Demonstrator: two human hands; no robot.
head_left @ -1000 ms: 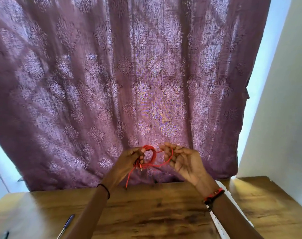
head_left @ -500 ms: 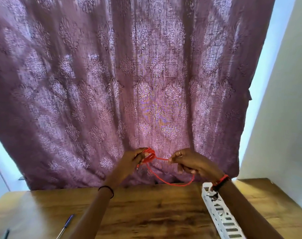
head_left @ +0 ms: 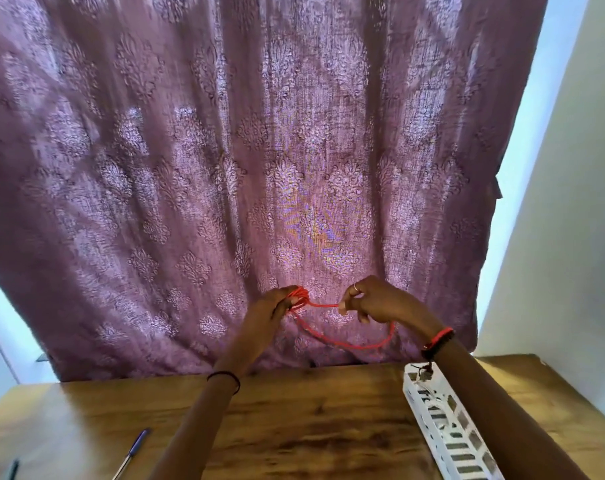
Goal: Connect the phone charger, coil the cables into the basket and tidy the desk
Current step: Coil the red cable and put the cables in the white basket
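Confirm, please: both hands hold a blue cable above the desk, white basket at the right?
Not blue: the head view shows a red cable. The left hand and right hand hold it above the desk, white basket at the right.

One head camera looks forward and down, close behind the left hand and right hand. It faces the curtain beyond them, with the desk beneath.

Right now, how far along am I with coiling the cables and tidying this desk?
Done: a few turns of the red cable sit bunched in the left hand. In hand: the right hand pinches the next strand, a loose loop hanging between. Left: the coil is not yet in the white basket, and a pen lies on the desk. No phone or charger shows.
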